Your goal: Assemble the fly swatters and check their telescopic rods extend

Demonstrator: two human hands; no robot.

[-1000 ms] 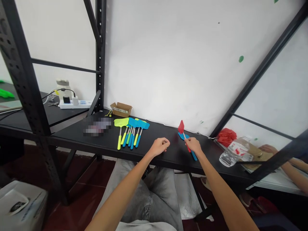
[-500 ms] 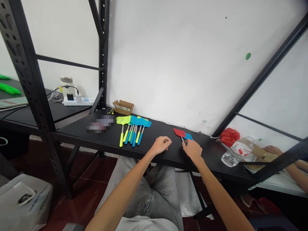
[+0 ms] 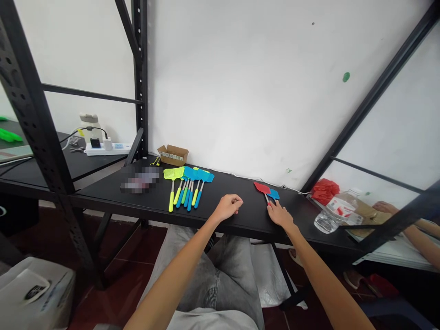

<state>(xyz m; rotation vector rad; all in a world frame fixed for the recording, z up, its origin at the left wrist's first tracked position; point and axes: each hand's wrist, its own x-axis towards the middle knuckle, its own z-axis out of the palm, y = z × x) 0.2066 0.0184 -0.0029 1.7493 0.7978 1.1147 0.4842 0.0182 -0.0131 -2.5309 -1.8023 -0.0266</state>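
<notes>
Item: red swatter [image 3: 261,188], one, lying on the right part of the black surface [image 3: 233,184]. Long axis slants away from the person and leftward; head at the far end, handle running under the right hand [image 3: 280,214].

Item: blue swatter [image 3: 274,194], one, head just right of the red head and partly overlapped by it; lower length hidden by the same hand.

Item: right hand, palm down, fingers extended over the handles; whether they grip, I cannot tell. Both heads lie just beyond the fingertips, the red one farther left. This is the nearer hand.

Item: left hand [image 3: 228,206], loosely curled closed, nothing visible in it; left of that pair and apart from it.

Item: group of swatters [image 3: 189,173], yellow-green and blue, heads overlapping, handles toward the person; left of the left hand.

Surroundings: cardboard box [image 3: 172,157] behind that group; plastic bottle [image 3: 338,211] and red bag [image 3: 325,191] at far right.
</notes>
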